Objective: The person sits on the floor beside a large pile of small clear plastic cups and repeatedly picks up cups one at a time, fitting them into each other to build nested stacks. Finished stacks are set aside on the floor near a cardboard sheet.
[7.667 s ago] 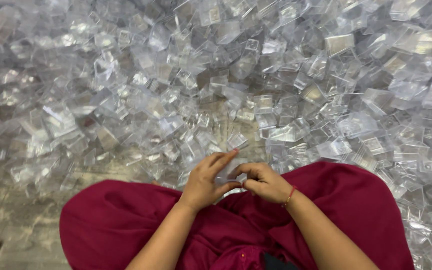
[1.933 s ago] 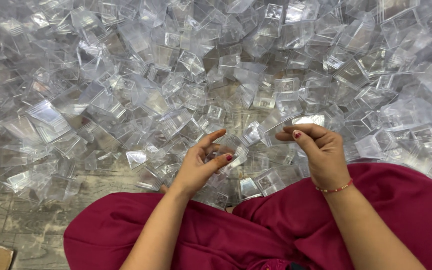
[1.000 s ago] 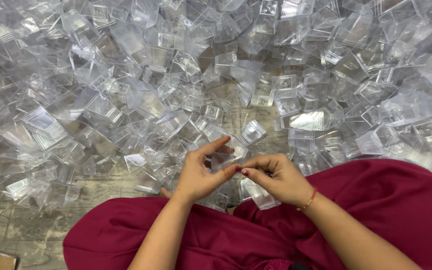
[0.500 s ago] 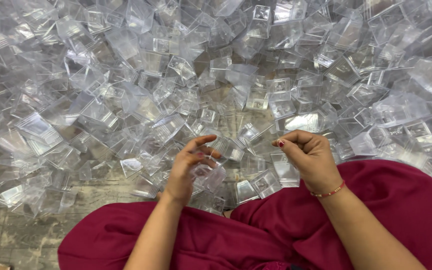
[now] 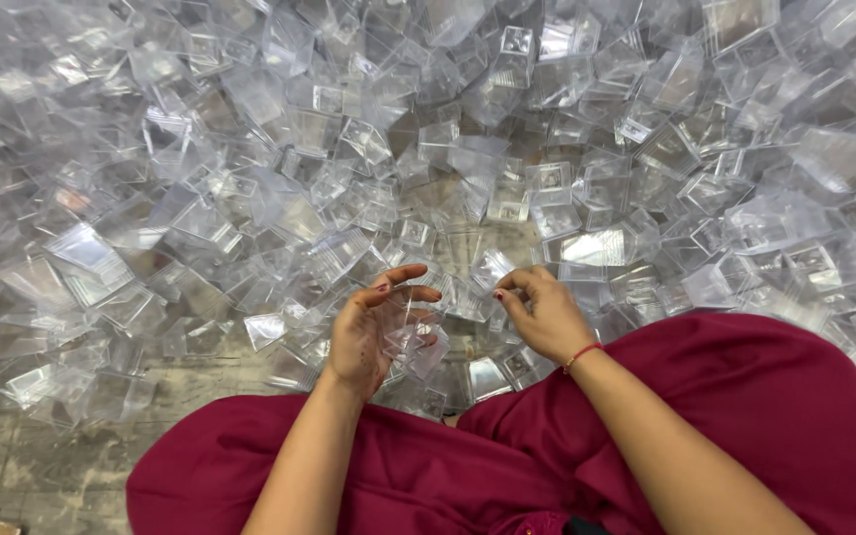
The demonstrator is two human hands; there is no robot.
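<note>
**Clear plastic boxes: handling at the lap**

Though packed edge to edge, heap of clear plastic boxes [image 5: 279, 188] seen loose across stone floor [image 5: 42, 476], spreading from far left to far right. Left hand [image 5: 374, 332] raised palm-up just above maroon garment [image 5: 468, 476], fingers curled half open, cradling small stack of nested clear boxes [image 5: 416, 342]. Right hand [image 5: 545, 315] just beside, thumb and forefinger pinched together; whether anything thin caught between them, cannot tell. Red thread bracelet [image 5: 583, 352] noted at that wrist. Judged light, stiff, thin-walled and slick; likely to crack under squeeze. Best taken by opposite rims or corners, lightly, not by flat walls.
</note>
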